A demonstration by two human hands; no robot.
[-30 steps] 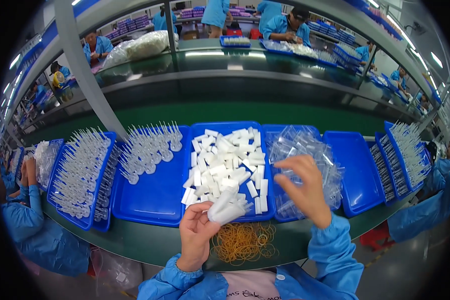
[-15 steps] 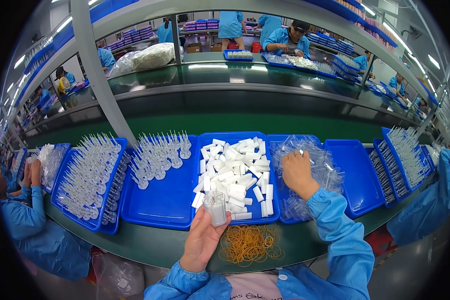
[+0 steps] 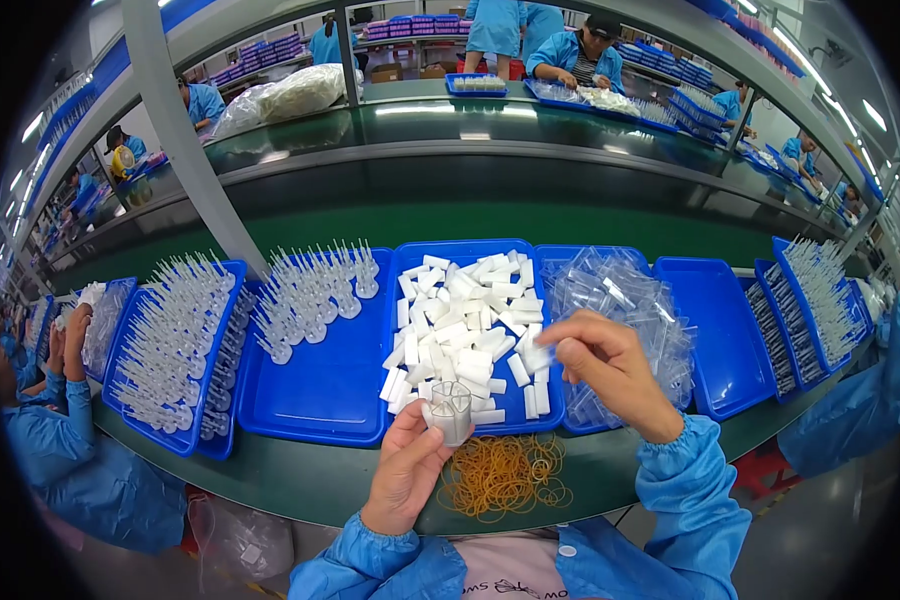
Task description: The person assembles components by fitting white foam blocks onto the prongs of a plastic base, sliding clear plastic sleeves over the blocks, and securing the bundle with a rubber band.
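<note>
Green bench (image 3: 300,480) is filled with blue trays (image 3: 320,395), and a light, stiff bundle of white pieces (image 3: 450,410) is pinched round its sides by the left hand (image 3: 405,470), while one piece (image 3: 538,358) is nipped by the right hand (image 3: 610,370).

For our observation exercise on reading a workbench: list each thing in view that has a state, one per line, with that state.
left hand: closed around a small bundle of white pieces, held upright
right hand: pinching a clear piece over the trays
middle blue tray: heaped with loose white pieces
tray of clear bags: piled full
right blue tray: holds nothing
rubber bands: loose pile on the table
</note>
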